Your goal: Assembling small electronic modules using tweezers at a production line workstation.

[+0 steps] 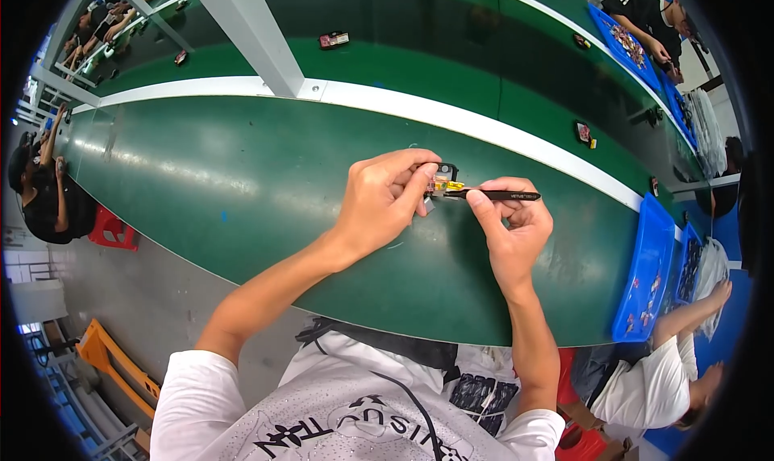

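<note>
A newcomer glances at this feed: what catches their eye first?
Probably the centre, where the left hand holds a small black-and-yellow part and the right hand points a slim black tool at it. Next, likely the bright blue tray at the green table's right end.

My desk (242,171) has a smooth dark green top that stretches out to my left and right, with pale streaks of light shining on it at the left. I can see a small blue spot (224,216) on its left half and a few faint pale scratches near the middle. A blue tray (657,231) stands at the right end, near the corner. Along the far side in front of me runs a white strip (451,118), with a white post (258,34) standing on it. Beyond that, several small boxy parts (333,40) lie well apart on a green belt (387,62).
</note>
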`<state>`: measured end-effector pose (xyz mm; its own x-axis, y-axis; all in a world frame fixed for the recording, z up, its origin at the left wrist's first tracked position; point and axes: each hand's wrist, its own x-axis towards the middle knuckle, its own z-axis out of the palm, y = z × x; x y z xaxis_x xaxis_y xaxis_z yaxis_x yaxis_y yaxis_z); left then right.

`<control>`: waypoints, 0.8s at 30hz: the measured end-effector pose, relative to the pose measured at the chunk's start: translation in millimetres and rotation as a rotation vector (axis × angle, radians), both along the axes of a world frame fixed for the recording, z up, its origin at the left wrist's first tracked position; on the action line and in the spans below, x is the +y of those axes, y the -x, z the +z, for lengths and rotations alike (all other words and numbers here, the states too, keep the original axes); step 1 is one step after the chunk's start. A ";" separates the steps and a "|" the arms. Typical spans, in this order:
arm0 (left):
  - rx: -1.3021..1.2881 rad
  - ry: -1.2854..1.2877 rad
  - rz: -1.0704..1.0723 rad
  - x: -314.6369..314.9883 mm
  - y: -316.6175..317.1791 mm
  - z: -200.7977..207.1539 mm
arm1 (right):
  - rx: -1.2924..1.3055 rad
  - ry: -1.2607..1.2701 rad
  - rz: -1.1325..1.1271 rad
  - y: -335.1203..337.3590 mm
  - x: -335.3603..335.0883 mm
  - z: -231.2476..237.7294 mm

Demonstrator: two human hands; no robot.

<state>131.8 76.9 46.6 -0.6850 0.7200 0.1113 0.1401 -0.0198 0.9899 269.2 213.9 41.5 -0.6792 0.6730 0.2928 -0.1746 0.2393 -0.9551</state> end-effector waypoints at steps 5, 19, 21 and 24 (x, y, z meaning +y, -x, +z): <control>0.026 -0.009 0.008 -0.4 -2.1 2.1 | -0.006 -0.012 -0.033 -1.5 -2.4 2.3; -0.049 -0.014 -0.027 0.1 -6.0 6.5 | -0.061 0.163 0.034 -4.4 -0.3 8.3; -0.055 -0.011 -0.036 -0.6 -4.3 6.2 | -0.073 0.201 0.052 -5.6 1.1 11.9; -0.058 -0.008 -0.048 -0.4 -3.6 7.1 | -0.089 0.221 0.059 -7.1 2.6 14.2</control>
<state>135.4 76.5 53.6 -0.6551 0.7515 0.0783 0.0812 -0.0330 0.9962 276.3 216.5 55.7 -0.7359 0.6723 0.0804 -0.0953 0.0147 -0.9953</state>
